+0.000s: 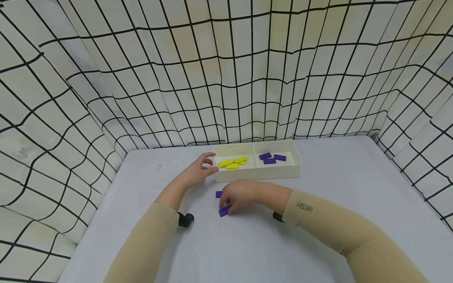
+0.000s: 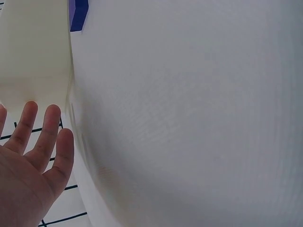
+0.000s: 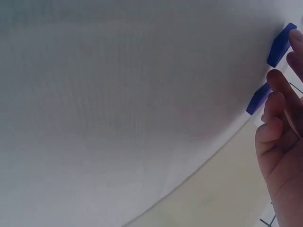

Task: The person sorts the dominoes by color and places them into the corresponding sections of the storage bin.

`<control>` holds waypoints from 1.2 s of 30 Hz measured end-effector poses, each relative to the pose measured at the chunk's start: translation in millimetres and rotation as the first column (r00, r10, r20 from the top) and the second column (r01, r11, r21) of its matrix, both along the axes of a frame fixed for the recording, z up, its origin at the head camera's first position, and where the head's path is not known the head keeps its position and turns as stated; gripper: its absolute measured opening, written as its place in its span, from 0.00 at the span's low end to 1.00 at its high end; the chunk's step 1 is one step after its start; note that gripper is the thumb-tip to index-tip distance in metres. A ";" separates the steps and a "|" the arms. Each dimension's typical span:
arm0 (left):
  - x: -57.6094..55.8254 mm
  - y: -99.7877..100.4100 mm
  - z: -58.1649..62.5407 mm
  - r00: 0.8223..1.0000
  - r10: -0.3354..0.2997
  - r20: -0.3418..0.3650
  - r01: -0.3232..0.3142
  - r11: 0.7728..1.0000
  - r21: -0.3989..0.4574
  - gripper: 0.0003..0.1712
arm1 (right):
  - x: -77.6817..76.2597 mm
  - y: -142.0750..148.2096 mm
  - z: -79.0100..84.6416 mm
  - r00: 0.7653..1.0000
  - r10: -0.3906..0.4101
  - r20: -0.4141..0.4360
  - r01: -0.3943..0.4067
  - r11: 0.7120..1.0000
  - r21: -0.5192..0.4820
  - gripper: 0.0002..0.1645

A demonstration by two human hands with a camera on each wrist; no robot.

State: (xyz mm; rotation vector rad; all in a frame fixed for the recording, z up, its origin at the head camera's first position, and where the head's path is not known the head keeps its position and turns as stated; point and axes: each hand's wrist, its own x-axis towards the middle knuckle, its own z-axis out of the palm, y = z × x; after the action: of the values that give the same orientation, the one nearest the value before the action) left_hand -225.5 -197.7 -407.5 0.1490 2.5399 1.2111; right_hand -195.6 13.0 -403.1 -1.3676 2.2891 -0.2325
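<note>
A white two-compartment box [image 1: 257, 173] stands near the table's far edge. Several yellow blocks [image 1: 232, 166] lie in its left compartment, three purple blocks [image 1: 269, 161] in its right. My left hand [image 1: 198, 169] touches the box's left end; its fingers look straight and spread in the left wrist view. In front of the box, my right hand [image 1: 240, 194] bends over a purple block [image 1: 223, 212] on the table, thumb and fingertips at its sides. Just behind it lies another purple block [image 1: 218, 194], partly covered by the right hand.
Under everything is a white-covered table [image 1: 247, 251]. A black-lined netting [image 1: 244, 78] over white panels rises behind the box and along both sides. Black wrist devices [image 1: 186, 220] sit by both sleeve cuffs.
</note>
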 end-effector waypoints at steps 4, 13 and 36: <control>0.0 0.9 0.1 1.000 0.000 -0.005 0.000 1.000 -0.007 0.41 | 2.3 -0.4 -2.5 1.000 0.023 -0.010 -0.023 1.000 0.000 0.17; 0.1 1.3 1.3 1.000 0.003 -0.005 -0.003 1.000 -0.011 0.41 | 3.4 -2.3 -8.0 0.998 0.046 -0.032 -0.046 0.999 -0.006 0.17; 0.3 1.4 2.4 1.000 -0.009 -0.005 0.009 1.000 -0.009 0.41 | -10.9 24.8 15.8 0.996 -0.083 -0.041 0.080 0.995 -0.067 0.16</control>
State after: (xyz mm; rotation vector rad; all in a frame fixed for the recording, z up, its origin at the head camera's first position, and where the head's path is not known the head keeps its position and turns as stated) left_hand -225.2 -196.3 -405.1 0.1610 2.5458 1.1978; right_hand -206.5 37.9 -387.3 -1.3245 2.3957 -0.3092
